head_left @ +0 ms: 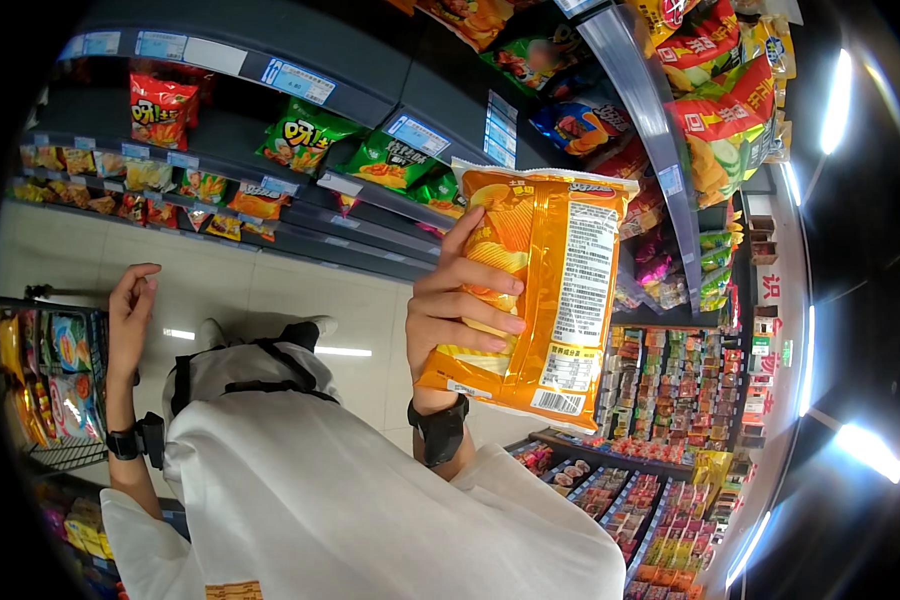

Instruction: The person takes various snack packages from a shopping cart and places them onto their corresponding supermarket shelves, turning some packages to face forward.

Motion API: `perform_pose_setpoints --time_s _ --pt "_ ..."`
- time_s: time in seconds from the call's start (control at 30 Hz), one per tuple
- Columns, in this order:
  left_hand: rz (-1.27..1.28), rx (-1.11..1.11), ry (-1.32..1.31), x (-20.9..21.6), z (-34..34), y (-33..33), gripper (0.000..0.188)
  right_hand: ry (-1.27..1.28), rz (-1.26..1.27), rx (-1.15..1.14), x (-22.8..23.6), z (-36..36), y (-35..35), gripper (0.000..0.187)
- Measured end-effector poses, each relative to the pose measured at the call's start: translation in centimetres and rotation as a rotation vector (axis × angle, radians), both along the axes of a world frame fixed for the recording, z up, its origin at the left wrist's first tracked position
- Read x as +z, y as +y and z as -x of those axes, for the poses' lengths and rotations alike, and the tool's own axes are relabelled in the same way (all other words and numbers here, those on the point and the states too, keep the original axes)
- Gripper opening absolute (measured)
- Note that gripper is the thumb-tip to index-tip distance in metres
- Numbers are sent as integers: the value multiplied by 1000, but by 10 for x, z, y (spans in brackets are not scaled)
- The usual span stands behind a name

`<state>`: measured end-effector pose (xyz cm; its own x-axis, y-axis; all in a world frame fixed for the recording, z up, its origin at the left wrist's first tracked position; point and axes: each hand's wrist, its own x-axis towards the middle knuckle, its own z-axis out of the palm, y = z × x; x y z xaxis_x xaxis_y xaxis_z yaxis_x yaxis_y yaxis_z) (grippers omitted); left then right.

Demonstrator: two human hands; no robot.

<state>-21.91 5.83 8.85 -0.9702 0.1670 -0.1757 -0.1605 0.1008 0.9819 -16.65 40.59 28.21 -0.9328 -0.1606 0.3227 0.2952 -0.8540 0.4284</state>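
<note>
My right hand (455,318) is wrapped round the left side of an orange bag of potato chips (540,295), with the fingers spread across it. The bag's back faces me, showing a white printed panel, a barcode and a picture of ridged chips. It is held up in front of the shelves, tilted slightly. My left hand (133,308) hangs at the left above the floor, its fingers loosely bent and nothing in them. Both wrists wear a black band with a small box.
Dark shelves (360,60) with price tags hold green chip bags (305,135) and a red bag (160,110). More bags crowd the upper right shelf (660,140). A wire cart (70,455) with snack packs stands at the left. Hanging packets (660,395) fill a rack behind.
</note>
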Motion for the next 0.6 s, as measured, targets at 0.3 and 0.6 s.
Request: perform_pose_setpoints --time_s 0.3,0.6 --pt "-464 0 -219 67 9 43 56 -456 -1717 -528 2 1 -9 63" --pt "-625 -354 -118 112 3 113 90 -260 -2176 -571 -16 8 -47 54"
